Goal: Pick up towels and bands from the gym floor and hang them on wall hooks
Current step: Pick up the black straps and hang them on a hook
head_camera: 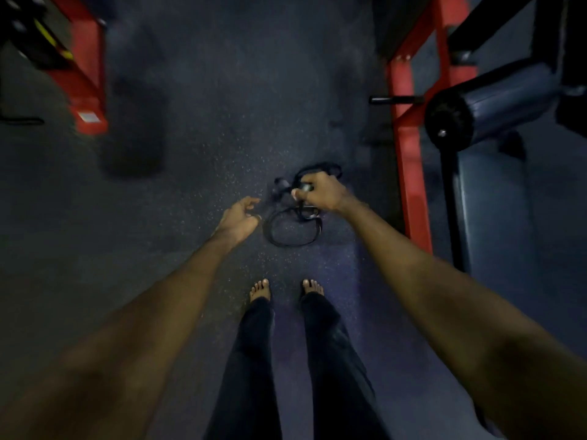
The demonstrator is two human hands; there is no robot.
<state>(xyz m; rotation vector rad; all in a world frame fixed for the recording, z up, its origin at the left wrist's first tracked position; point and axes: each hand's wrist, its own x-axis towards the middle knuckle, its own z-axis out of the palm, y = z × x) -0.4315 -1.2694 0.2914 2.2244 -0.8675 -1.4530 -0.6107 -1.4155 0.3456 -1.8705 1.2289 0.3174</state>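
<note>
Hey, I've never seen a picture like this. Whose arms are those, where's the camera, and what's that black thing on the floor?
There is no machine here. A person wears a camera on their head, so you look down along their own arms to their bare feet. The dark speckled surface is a gym floor. On it lies a tangled black band, with one loop spread out flat. The right hand has its fingers curled around part of that band. The left hand is relaxed beside the loop and holds nothing. The red frame and the padded roller to the right belong to exercise equipment. No towels or wall hooks show.
</note>
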